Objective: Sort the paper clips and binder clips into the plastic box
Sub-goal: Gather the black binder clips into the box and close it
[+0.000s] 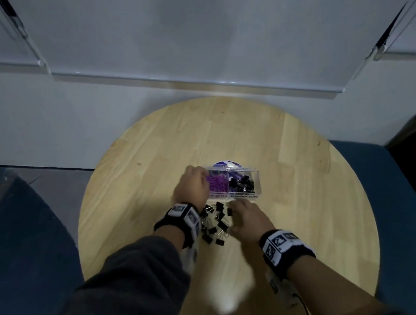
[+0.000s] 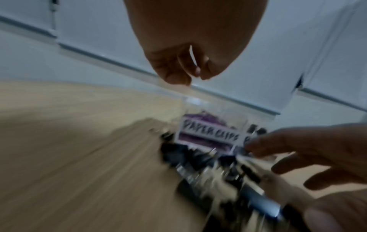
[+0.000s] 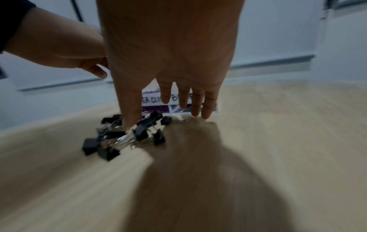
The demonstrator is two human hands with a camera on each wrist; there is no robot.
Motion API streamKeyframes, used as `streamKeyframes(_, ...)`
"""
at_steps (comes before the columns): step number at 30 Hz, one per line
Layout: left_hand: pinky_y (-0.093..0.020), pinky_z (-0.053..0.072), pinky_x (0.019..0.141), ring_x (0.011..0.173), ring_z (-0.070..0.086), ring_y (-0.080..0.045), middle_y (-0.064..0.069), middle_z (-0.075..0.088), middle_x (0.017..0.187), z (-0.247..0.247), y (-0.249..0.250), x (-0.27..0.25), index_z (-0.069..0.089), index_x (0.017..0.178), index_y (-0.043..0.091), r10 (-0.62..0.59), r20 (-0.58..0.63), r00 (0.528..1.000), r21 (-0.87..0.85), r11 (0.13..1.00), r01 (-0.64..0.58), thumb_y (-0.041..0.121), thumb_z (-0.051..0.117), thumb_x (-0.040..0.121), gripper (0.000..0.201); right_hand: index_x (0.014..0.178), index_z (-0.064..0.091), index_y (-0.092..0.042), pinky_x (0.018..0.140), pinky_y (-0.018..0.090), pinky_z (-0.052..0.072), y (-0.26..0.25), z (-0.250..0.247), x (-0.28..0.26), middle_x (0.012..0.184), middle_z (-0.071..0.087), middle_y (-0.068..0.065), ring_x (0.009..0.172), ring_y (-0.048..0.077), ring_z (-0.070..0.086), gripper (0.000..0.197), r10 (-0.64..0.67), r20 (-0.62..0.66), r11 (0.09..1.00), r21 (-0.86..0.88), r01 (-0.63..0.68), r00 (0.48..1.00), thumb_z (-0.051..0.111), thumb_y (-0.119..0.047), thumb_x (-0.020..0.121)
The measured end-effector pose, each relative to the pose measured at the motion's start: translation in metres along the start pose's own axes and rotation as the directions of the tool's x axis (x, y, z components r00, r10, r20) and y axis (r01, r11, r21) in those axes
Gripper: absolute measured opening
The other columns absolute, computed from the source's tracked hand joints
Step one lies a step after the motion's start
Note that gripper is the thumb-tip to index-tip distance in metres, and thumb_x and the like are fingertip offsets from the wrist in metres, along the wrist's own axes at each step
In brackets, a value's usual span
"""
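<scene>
The box [image 2: 214, 113] carries two white labels on its near wall, hand-lettered in black capitals. In the left wrist view the left label [image 2: 210, 133] reads "PAPER CLIPS", blurred but legible; it stands on the compartment with the purple clips. The label to its right is cut off there by the right hand [image 2: 309, 150]. In the right wrist view fingers [image 3: 196, 100] cover most of both labels: only "ER CLI" shows on the left one and a "B" on the right one. In the head view the right label [image 1: 243, 197] seems to read "BINDER CLIPS", too small to be sure. The wristbands [image 1: 281, 243] bear square black-and-white coded markers, no letters.
</scene>
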State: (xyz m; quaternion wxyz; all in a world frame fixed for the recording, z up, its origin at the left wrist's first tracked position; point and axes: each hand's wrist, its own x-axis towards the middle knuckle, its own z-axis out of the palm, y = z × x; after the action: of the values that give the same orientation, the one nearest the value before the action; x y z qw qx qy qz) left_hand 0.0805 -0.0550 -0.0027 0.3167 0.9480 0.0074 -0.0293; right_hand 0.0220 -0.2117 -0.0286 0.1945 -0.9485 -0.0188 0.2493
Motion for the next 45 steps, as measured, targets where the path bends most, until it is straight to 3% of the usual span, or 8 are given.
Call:
streamKeyframes(3, -0.037, 0.048, 0.089, 0.112, 0.052, -0.026, -0.008, 0.052, 0.129, 0.002, -0.041, -0.027, 0.055, 0.123, 0.014, -0.070, -0.049, 0.996, 0.057, 0.996, 0.072, 0.018, 0.052, 0.089, 0.035, 0.149, 0.011, -0.027, 0.112, 0.047, 0.030, -0.011, 0.012, 0.005, 0.158, 0.011, 0.007, 0.140, 0.033, 0.023, 0.098, 0.009, 0.089, 0.984, -0.179, 0.008, 0.996, 0.071, -0.047, 0.074)
streamKeyframes(6, -0.039, 0.036, 0.110, 0.135, 0.035, -0.027, -0.005, 0.029, 0.153, 0.011, -0.067, -0.050, 0.028, 0.146, 0.020, -0.087, 0.283, 0.955, 0.256, 0.967, 0.012, 0.041, 0.055, 0.088, 0.068, 0.149, 0.011, -0.026, 0.106, 0.048, 0.034, -0.021, 0.019, 0.009, 0.153, 0.020, 0.010, 0.135, 0.034, 0.028, 0.105, 0.025, 0.081, 0.968, -0.253, -0.004, 0.996, 0.074, -0.049, 0.069)
streamKeyframes(9, -0.041, 0.033, 0.113, 0.141, 0.026, -0.027, -0.001, 0.012, 0.159, 0.015, -0.070, -0.058, 0.011, 0.152, 0.023, -0.029, 0.457, 0.889, 0.343, 0.928, -0.146, 0.043, 0.055, 0.088, 0.080, 0.149, 0.009, -0.027, 0.105, 0.050, 0.037, -0.029, 0.019, 0.014, 0.149, 0.023, 0.008, 0.134, 0.033, 0.029, 0.106, 0.046, 0.111, 0.970, -0.243, -0.018, 0.993, 0.075, -0.046, 0.068)
streamKeyframes(16, -0.042, 0.042, 0.104, 0.134, 0.036, -0.031, -0.005, 0.017, 0.157, 0.024, -0.054, -0.049, 0.012, 0.151, 0.027, 0.013, 0.470, 0.883, 0.406, 0.885, -0.229, 0.032, 0.061, 0.086, 0.082, 0.149, 0.006, -0.026, 0.107, 0.051, 0.038, -0.037, 0.015, 0.019, 0.151, 0.015, 0.009, 0.136, 0.035, 0.023, 0.106, 0.095, 0.189, 0.989, -0.134, -0.070, 0.977, 0.076, -0.040, 0.070)
streamKeyframes(21, -0.043, 0.045, 0.098, 0.125, 0.044, -0.033, -0.010, 0.033, 0.144, 0.023, -0.048, -0.045, 0.029, 0.145, 0.023, -0.027, 0.483, 0.875, 0.410, 0.890, -0.199, 0.031, 0.056, 0.089, 0.063, 0.148, 0.007, -0.023, 0.103, 0.052, 0.041, -0.038, 0.019, 0.018, 0.147, 0.019, 0.008, 0.134, 0.034, 0.027, 0.115, 0.108, 0.185, 0.984, -0.159, -0.078, 0.977, 0.081, -0.045, 0.063)
streamKeyframes(27, -0.042, 0.047, 0.090, 0.114, 0.054, -0.034, -0.011, 0.044, 0.132, 0.025, -0.046, -0.042, 0.044, 0.129, 0.013, -0.046, 0.418, 0.907, 0.373, 0.919, -0.125, 0.023, 0.050, 0.091, 0.040, 0.136, 0.029, -0.022, 0.097, 0.049, 0.047, -0.034, 0.023, 0.019, 0.141, 0.029, 0.010, 0.124, 0.033, 0.039, 0.082, 0.084, 0.052, 0.993, -0.088, -0.079, 0.995, 0.076, -0.038, 0.070)
streamKeyframes(33, -0.043, 0.046, 0.094, 0.120, 0.049, -0.034, -0.010, 0.035, 0.138, 0.032, -0.044, -0.036, 0.036, 0.136, 0.018, -0.109, 0.469, 0.876, 0.350, 0.934, -0.071, 0.022, 0.056, 0.086, 0.053, 0.132, 0.033, -0.016, 0.088, 0.043, 0.048, -0.034, 0.023, 0.022, 0.136, 0.036, 0.013, 0.117, 0.033, 0.045, 0.064, 0.039, 0.019, 0.983, -0.182, -0.034, 0.999, 0.064, -0.035, 0.079)
streamKeyframes(45, -0.039, 0.046, 0.096, 0.115, 0.051, -0.033, -0.013, 0.027, 0.144, 0.044, -0.044, -0.041, 0.043, 0.130, 0.006, -0.188, 0.386, 0.903, 0.232, 0.967, 0.103, 0.022, 0.047, 0.095, 0.039, 0.134, 0.032, -0.015, 0.080, 0.036, 0.050, -0.032, 0.031, 0.023, 0.138, 0.034, 0.012, 0.119, 0.032, 0.042, 0.055, 0.042, -0.023, 0.958, -0.283, -0.047, 0.999, 0.057, -0.011, 0.086)
